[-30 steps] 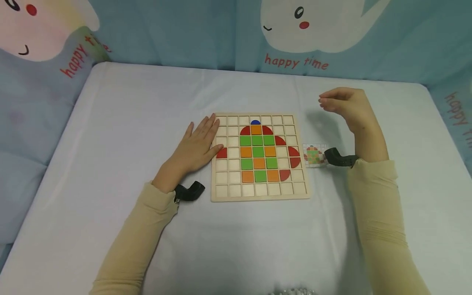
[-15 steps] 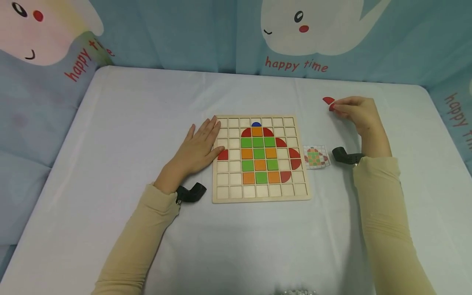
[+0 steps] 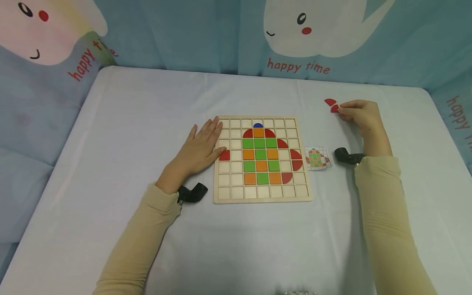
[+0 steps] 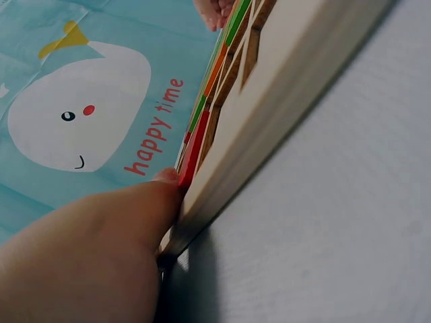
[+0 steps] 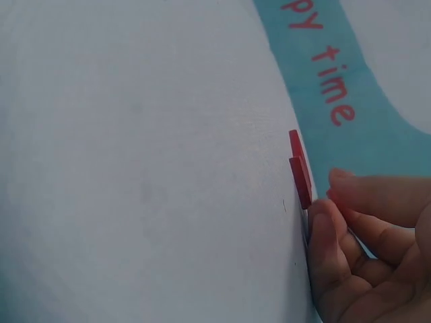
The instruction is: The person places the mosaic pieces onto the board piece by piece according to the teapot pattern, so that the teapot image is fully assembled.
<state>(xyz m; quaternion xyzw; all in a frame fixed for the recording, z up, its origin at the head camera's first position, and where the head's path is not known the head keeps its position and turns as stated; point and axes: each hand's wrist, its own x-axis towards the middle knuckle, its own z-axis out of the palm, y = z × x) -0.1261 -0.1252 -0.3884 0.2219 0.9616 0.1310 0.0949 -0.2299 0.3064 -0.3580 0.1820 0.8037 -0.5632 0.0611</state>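
My left hand point(image 3: 199, 147) lies flat with spread fingers on the left edge of the wooden grid board point(image 3: 263, 200). Its thumb touches a red quarter-circle tile point(image 3: 224, 155). Green and orange square tiles, red quarter-circles and a blue half-circle point(image 3: 258, 125) fill cells in the board's middle and right. Beyond the board's right side, my right hand point(image 3: 361, 116) has thumb and fingers drawn together; a bit of red shows between them in the right wrist view. Two red quarter-circle tiles point(image 5: 301, 182) lie on the table right at its fingertips.
A small printed pattern card point(image 3: 318, 158) lies against the board's right side. The white-covered table point(image 3: 155, 94) ends at a blue curtain point(image 3: 206, 37) with cartoon prints. Something silvery point(image 3: 300, 293) pokes in at the bottom edge.
My right hand has drawn back to the right, and two red tiles that were out of sight beneath it now show on the table. My left hand stays on the board.
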